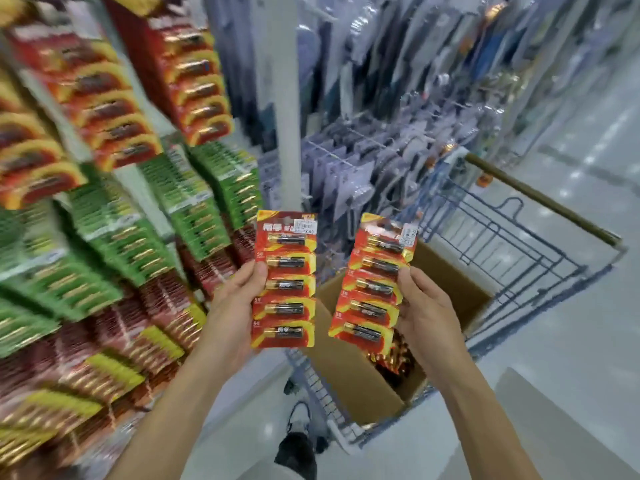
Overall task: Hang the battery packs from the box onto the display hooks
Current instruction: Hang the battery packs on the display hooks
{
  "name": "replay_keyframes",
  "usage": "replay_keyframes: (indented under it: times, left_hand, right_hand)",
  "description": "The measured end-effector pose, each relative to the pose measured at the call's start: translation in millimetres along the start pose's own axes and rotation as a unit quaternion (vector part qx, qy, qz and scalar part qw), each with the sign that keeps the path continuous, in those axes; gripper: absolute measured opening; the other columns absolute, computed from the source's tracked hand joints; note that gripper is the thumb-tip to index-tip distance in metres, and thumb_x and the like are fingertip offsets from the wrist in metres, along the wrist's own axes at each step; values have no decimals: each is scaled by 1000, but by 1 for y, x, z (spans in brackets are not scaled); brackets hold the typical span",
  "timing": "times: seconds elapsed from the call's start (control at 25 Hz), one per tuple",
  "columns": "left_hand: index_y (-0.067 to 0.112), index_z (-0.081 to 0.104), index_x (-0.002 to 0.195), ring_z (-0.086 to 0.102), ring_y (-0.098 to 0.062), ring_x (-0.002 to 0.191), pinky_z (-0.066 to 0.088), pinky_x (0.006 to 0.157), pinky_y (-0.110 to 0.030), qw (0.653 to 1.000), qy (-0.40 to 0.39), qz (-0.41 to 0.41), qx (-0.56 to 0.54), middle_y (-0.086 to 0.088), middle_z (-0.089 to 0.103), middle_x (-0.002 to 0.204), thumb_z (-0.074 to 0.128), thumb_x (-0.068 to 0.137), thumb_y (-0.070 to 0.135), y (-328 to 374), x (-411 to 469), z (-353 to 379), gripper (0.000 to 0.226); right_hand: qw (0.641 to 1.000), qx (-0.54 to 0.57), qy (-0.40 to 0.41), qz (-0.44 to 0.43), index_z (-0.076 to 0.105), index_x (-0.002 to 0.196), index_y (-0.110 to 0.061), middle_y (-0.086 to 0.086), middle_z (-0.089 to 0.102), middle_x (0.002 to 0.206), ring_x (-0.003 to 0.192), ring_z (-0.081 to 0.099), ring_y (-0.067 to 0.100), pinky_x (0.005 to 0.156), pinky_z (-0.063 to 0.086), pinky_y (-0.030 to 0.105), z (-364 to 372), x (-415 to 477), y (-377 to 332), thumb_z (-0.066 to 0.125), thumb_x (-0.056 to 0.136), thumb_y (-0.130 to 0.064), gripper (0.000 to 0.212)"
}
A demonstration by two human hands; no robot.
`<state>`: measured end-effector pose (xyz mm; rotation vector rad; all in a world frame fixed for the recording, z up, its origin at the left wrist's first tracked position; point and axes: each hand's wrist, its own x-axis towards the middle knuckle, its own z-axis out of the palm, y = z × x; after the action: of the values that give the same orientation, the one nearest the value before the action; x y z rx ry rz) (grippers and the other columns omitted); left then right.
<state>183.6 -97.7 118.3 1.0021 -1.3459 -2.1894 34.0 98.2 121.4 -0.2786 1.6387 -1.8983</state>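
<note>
Forearms bare, up from the bottom edge, spread apart and angled in toward the middle. Left grip point(235, 306) curled round the left edge of one battery pack point(285, 278), thumb laid on the front of the card, fingers hidden behind; holds it upright, face to the camera. Right grip point(427, 306) curled round the right edge of a second battery pack point(372, 282), thumb on the front beside the second battery from the top; holds it tilted a little, top leaning right. Packs side by side, apart, raised above an open cardboard box point(346, 372).

White price sticker point(305, 226) at the top right of the left pack, ending in "2.00". Similar sticker point(408, 235) on the right pack, figures only partly legible. Red header with white characters, too blurred to read. Small "5" marks down the left side of each card.

Each pack a long red card with yellow arcs, five blisters stacked top to bottom, one black-and-gold battery lying crosswise in each. More red-and-gold packs down inside the box, itself sitting in a blue wire cart point(519, 244). On the left, a display crowded with hanging rows of red packs point(104, 109) and green packs point(207, 202), all motion-blurred.
</note>
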Motion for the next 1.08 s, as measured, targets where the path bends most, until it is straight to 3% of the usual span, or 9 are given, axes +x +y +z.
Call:
replay_keyframes:
  times: [0.2, 0.36, 0.44, 0.6, 0.76, 0.92, 1.08]
  left_hand:
    - [11, 69, 127, 76, -35, 101, 62, 86, -51, 991, 103, 74, -45, -15, 77, 116, 57, 103, 29, 23, -71, -67, 32]
    - [10, 69, 128, 74, -36, 107, 58, 93, -53, 973, 176, 119, -90, -16, 76, 119, 56, 103, 28, 43, -121, -128, 33]
    - [11, 69, 127, 75, -36, 106, 58, 93, -53, 961, 213, 139, -112, -16, 76, 119, 55, 104, 28, 52, -148, -164, 32]
    - [10, 70, 127, 75, -39, 105, 58, 93, -57, 936, 273, 168, -148, -18, 76, 116, 56, 104, 29, 68, -198, -237, 33]
    - [6, 70, 126, 74, -42, 104, 64, 83, -53, 916, 308, 198, -162, -22, 75, 116, 55, 103, 28, 87, -245, -321, 34]
    - [7, 70, 126, 74, -43, 99, 62, 81, -52, 911, 309, 220, -163, -26, 73, 117, 53, 104, 26, 109, -290, -416, 34]
    - [8, 69, 127, 73, -44, 102, 63, 80, -51, 907, 311, 228, -169, -24, 74, 117, 50, 106, 24, 125, -321, -483, 33]
  right_hand:
    - [997, 36, -67, 21, 68, 119, -6, 21, 73, 117, 109, 68, 45, 100, 50, 64, 70, -26, -5, 52, 104, -27, 30]
    - [989, 25, -139, 33, 70, 115, -6, 20, 76, 108, 89, 75, 33, 83, 60, 53, 141, -44, -4, 52, 104, -25, 28]
    - [982, 13, -183, 35, 71, 110, -6, 17, 77, 101, 83, 75, 30, 81, 59, 51, 183, -54, -1, 53, 103, -26, 27]
    - [964, -17, -262, 31, 75, 106, -13, 10, 78, 101, 87, 77, 27, 76, 59, 45, 269, -79, 11, 52, 105, -28, 28]
    - [949, -13, -312, 46, 76, 107, -15, 11, 78, 107, 91, 77, 28, 76, 62, 44, 366, -125, 28, 50, 106, -27, 29]
    - [942, -7, -329, 56, 73, 108, -15, 7, 80, 100, 81, 78, 21, 59, 62, 34, 460, -176, 47, 51, 105, -27, 25]
    - [946, 0, -318, 57, 72, 112, -16, 9, 79, 105, 89, 78, 29, 76, 61, 47, 529, -213, 59, 54, 103, -29, 24]
